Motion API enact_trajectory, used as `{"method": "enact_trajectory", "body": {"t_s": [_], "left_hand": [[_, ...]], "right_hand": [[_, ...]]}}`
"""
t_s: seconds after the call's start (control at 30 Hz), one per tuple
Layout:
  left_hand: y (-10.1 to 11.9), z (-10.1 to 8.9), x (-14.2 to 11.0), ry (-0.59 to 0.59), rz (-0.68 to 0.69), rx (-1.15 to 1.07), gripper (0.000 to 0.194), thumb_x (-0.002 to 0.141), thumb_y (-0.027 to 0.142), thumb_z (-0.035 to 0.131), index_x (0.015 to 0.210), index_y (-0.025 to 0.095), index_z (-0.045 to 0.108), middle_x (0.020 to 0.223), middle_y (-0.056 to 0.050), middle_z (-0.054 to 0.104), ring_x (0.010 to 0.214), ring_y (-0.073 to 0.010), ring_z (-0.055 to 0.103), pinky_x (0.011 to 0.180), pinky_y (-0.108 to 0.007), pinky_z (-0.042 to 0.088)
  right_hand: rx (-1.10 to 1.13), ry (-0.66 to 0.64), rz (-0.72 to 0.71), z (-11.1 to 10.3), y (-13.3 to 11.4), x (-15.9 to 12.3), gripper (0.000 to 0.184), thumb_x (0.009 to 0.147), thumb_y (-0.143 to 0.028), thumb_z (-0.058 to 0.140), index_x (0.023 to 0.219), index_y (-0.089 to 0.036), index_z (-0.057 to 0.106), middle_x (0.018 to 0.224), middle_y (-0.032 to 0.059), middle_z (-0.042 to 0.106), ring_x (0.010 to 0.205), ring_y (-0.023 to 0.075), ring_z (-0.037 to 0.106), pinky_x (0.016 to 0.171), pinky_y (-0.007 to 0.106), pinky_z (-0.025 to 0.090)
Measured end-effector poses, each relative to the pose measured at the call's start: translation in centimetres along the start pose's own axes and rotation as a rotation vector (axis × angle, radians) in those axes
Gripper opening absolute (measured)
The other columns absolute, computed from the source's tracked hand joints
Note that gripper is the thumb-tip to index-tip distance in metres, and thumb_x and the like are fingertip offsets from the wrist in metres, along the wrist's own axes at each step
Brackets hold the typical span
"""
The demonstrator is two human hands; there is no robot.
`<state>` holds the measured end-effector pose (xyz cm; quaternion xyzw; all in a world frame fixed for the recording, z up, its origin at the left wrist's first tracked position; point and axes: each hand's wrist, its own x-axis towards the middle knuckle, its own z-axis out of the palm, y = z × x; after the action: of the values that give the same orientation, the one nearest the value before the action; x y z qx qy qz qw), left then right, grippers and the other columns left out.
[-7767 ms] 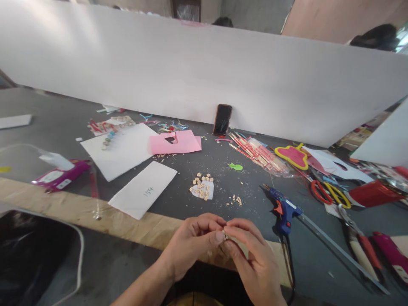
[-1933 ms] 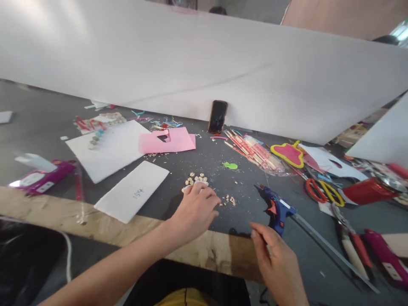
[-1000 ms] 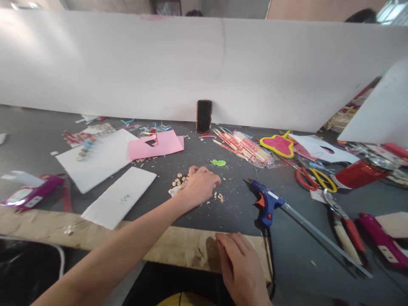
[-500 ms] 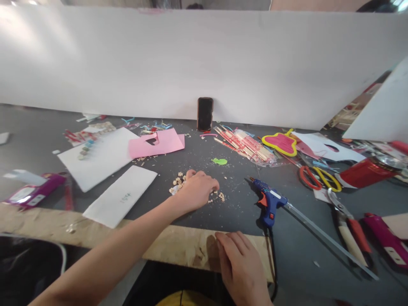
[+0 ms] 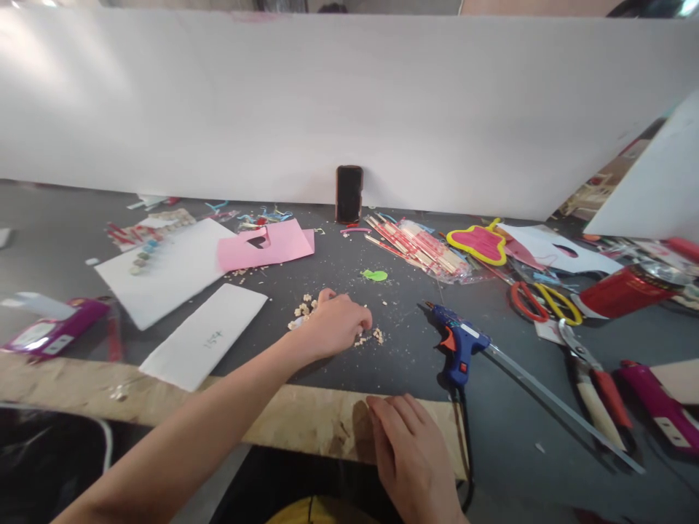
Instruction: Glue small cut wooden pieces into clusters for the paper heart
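Palm down on the dark tabletop, my left hand (image 5: pixel 339 325) has its fingers curled in among small pale crumbs. Its fingertips are hidden, so what they hold, if anything, does not show. One pile of pale chips (image 5: pixel 301 311) lies at its left side, and a smaller scatter of bits (image 5: pixel 376 335) is by the thumb. My right hand (image 5: pixel 412 447) rests on the table's front edge with fingers stretched forward and nothing seen in it. A blue glue gun (image 5: pixel 461 346) with a long clear glue stick lies to the right of both hands.
A white card (image 5: pixel 206 336) and pink paper (image 5: pixel 289 246) lie left. A phone (image 5: pixel 349 193) leans on the white board behind. Striped paper straws (image 5: pixel 418 247), scissors (image 5: pixel 546 302), pliers (image 5: pixel 595 389) and a red can (image 5: pixel 628 292) are to the right. The glue gun's cord hangs over the front edge.
The whole view has shifted very slightly. My left hand stays at the crumbs with its thumb drawn in a little; my right hand keeps its place on the edge.
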<state>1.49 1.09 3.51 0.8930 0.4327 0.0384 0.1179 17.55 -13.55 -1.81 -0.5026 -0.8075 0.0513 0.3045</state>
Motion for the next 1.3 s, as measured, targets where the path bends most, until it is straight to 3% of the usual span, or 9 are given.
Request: {"method": "enact_trajectory", "body": {"t_s": [0.27, 0.5, 0.67, 0.77, 0.9, 1.1, 1.3], "left_hand": [[1.8, -0.2, 0.9, -0.001, 0.022, 0.006, 0.022, 0.080, 0.012, 0.049, 0.083, 0.024, 0.067, 0.088, -0.004, 0.072, 0.093, -0.0245, 0.056, 0.083, -0.042, 0.024], [2.2, -0.5, 1.4, -0.030, 0.021, 0.030, 0.019, 0.077, 0.009, 0.051, 0.068, 0.021, 0.063, 0.077, -0.004, 0.071, 0.085, -0.0235, 0.056, 0.081, -0.044, 0.024], [2.1, -0.4, 1.6, -0.030, 0.019, 0.038, 0.021, 0.080, 0.009, 0.049, 0.075, 0.022, 0.065, 0.082, -0.003, 0.072, 0.088, -0.0229, 0.056, 0.084, -0.044, 0.024], [1.9, -0.1, 1.6, -0.021, 0.027, 0.047, 0.021, 0.081, 0.011, 0.049, 0.076, 0.023, 0.065, 0.083, -0.003, 0.072, 0.090, -0.0231, 0.056, 0.085, -0.045, 0.024], [1.8, -0.2, 1.2, 0.002, 0.026, 0.064, 0.021, 0.081, 0.011, 0.049, 0.076, 0.022, 0.066, 0.083, -0.005, 0.071, 0.091, -0.0244, 0.056, 0.086, -0.046, 0.023], [1.7, -0.5, 0.5, 0.030, -0.008, 0.068, 0.021, 0.081, 0.011, 0.049, 0.077, 0.020, 0.067, 0.084, -0.008, 0.071, 0.090, -0.0267, 0.058, 0.082, -0.046, 0.027], [1.1, -0.1, 0.6, 0.048, -0.022, 0.049, 0.016, 0.081, 0.016, 0.052, 0.078, 0.020, 0.067, 0.083, -0.008, 0.072, 0.091, -0.0272, 0.059, 0.081, -0.045, 0.029]], "right_hand": [[-0.026, -0.001, -0.011, -0.1, 0.0, 0.2, 0.023, 0.088, -0.012, 0.044, 0.102, -0.018, 0.061, 0.081, 0.0067, 0.067, 0.073, 0.0208, 0.061, 0.072, 0.037, 0.051], [-0.009, -0.009, -0.006, 0.1, -0.1, 0.1, 0.022, 0.088, -0.011, 0.045, 0.102, -0.017, 0.060, 0.079, 0.0070, 0.067, 0.071, 0.0221, 0.060, 0.067, 0.037, 0.051], [0.062, -0.027, 0.037, -0.7, -0.2, 0.5, 0.023, 0.089, -0.013, 0.043, 0.103, -0.018, 0.060, 0.082, 0.0065, 0.067, 0.074, 0.0209, 0.062, 0.067, 0.033, 0.052], [0.094, -0.102, 0.119, -2.1, 0.5, 2.1, 0.027, 0.091, -0.013, 0.040, 0.110, -0.018, 0.058, 0.095, 0.0081, 0.068, 0.084, 0.0186, 0.065, 0.073, 0.028, 0.052], [-0.062, -0.227, 0.180, -3.7, 2.4, 6.2, 0.025, 0.089, -0.012, 0.045, 0.106, -0.017, 0.062, 0.097, 0.0088, 0.068, 0.085, 0.0209, 0.066, 0.073, 0.030, 0.050], [-0.114, -0.350, 0.198, -2.5, 5.1, 11.2, 0.023, 0.088, -0.011, 0.049, 0.094, -0.020, 0.069, 0.091, 0.0059, 0.072, 0.088, 0.0192, 0.067, 0.075, 0.026, 0.046], [-0.135, -0.466, 0.172, -2.0, 5.1, 12.0, 0.018, 0.086, -0.016, 0.056, 0.092, -0.025, 0.071, 0.088, 0.0030, 0.070, 0.081, 0.0165, 0.066, 0.071, 0.024, 0.044]]}}
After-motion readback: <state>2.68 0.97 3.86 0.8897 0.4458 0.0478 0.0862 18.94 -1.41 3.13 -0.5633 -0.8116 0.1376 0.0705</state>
